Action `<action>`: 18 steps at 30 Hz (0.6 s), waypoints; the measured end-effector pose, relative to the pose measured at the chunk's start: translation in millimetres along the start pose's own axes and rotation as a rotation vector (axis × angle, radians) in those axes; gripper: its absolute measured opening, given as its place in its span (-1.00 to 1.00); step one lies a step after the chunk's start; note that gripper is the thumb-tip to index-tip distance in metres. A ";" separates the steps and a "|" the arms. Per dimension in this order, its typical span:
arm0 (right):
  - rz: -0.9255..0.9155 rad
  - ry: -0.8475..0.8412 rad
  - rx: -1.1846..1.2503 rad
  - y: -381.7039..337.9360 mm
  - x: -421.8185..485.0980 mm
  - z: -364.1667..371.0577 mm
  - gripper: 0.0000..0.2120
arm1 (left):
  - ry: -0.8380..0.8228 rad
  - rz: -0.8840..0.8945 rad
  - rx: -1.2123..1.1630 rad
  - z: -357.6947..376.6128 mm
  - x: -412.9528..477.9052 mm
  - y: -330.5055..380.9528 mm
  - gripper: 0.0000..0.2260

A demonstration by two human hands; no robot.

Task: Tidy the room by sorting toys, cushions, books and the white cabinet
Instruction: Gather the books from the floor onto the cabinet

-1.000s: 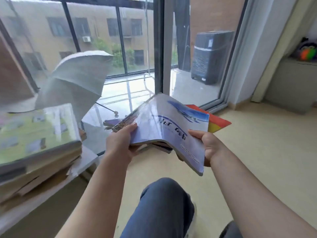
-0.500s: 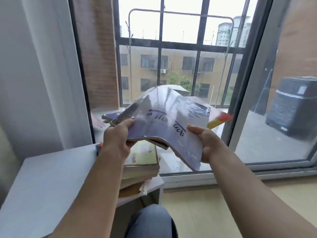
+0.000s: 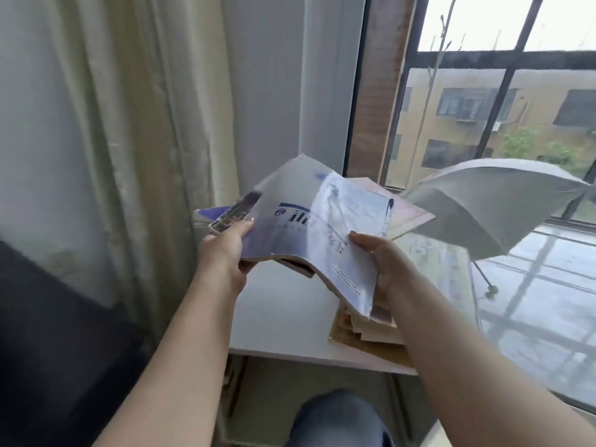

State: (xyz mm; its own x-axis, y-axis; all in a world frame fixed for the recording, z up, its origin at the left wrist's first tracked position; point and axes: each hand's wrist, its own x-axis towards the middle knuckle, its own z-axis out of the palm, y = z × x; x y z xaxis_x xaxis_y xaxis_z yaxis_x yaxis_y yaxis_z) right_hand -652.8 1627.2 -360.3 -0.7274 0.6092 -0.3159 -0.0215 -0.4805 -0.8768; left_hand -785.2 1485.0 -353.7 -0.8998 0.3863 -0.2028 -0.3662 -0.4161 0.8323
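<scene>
A white cabinet's top (image 3: pixel 283 312) carries a stack of worn books (image 3: pixel 435 269), lying just below and beyond the grip of the right hand (image 3: pixel 388 269) on a loose bundle (image 3: pixel 300 227).

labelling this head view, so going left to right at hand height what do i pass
curtain → left hand → bundle of books held in both hands → right hand → grey umbrella
</scene>
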 end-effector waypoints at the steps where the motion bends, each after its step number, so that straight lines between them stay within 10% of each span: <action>1: 0.026 -0.023 -0.010 9.8 5.1 10.1 -0.81 | 0.042 0.013 0.005 -14.8 0.5 3.0 -0.71; 10: 0.257 -0.094 -0.187 67.9 34.1 56.6 -0.78 | 0.262 0.031 0.066 -93.2 20.9 -12.0 -0.72; 18: 0.077 0.489 -0.714 98.7 90.5 36.0 -0.59 | 0.314 -0.094 0.723 -127.4 34.9 -80.7 -0.68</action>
State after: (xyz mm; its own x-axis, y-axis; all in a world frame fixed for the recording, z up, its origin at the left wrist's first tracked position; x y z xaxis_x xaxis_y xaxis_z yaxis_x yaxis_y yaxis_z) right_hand -745.4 1612.2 -462.4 -0.3296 0.8727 -0.3601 0.5703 -0.1199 -0.8126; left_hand -817.2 1427.2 -493.7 -0.9369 0.0980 -0.3355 -0.2963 0.2863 0.9112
